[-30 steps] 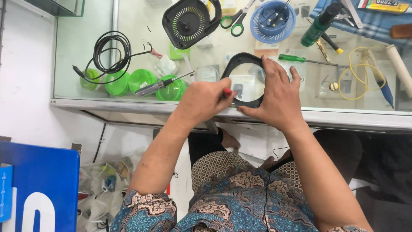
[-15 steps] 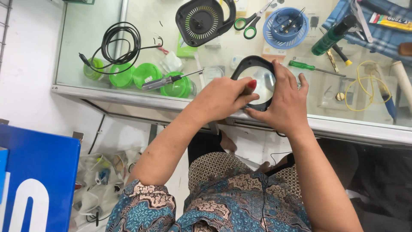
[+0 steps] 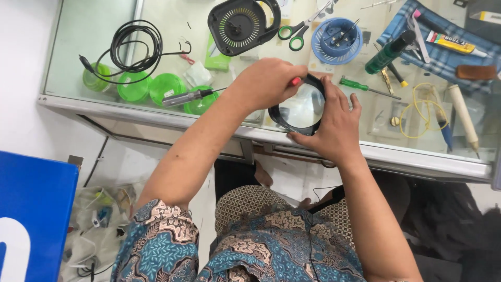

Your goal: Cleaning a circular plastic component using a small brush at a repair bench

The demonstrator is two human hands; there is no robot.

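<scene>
A black ring-shaped housing (image 3: 298,112) with a pale, shiny inside lies on the glass counter (image 3: 172,112) near its front edge. My right hand (image 3: 334,122) grips the ring's right side, fingers spread over its rim. My left hand (image 3: 266,81) is closed around a red-handled tool (image 3: 296,81) whose tip is hidden at the ring's upper edge. Only the red end of the handle shows.
Beyond the ring sit a black round fan-like part (image 3: 241,25), green-handled scissors (image 3: 295,32), a blue basket of small tools (image 3: 336,39) and a green screwdriver (image 3: 365,87). Left: coiled black cable (image 3: 133,47), green lids (image 3: 167,89), a grey tool (image 3: 185,97). Right: checked cloth (image 3: 443,44), yellow wire (image 3: 422,112).
My view has swung and moved closer, so the counter sits lower and more to the right in frame. Both hands stay on the ring and the red-handled tool.
</scene>
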